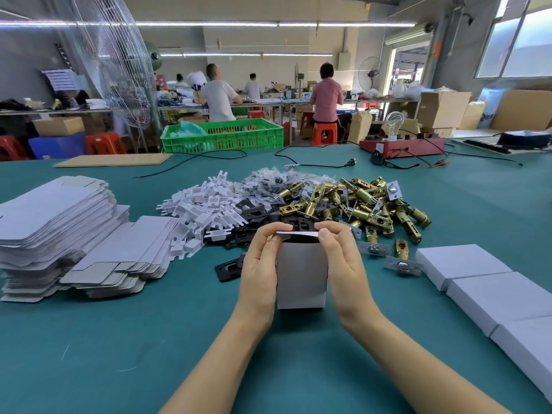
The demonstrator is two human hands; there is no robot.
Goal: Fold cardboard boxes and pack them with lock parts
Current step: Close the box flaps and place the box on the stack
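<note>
1. Two bare hands are holding one small white cardboard box (301, 276) upright at the near middle of the green surface (125, 348); its bottom edge is resting on the cloth.
2. Left hand (260, 273) is clasping the box's left wall, its fingers (273, 230) closed on the top flap (297, 233).
3. Right hand (343, 264) is gripping the right wall, its fingers pinching the same flap from the other end.
4. Flat box blanks (59, 231) are lying in a tall stack at the left, well apart from the hands.
5. White card inserts (206, 209) are lying in a heap just behind the box.
6. Black strike plates (254, 212) are sitting beside them.
7. Brass latch bolts (367, 204) are piled to the right.
8. Three closed white boxes (493, 291) are sitting in a row at the right edge.
</note>
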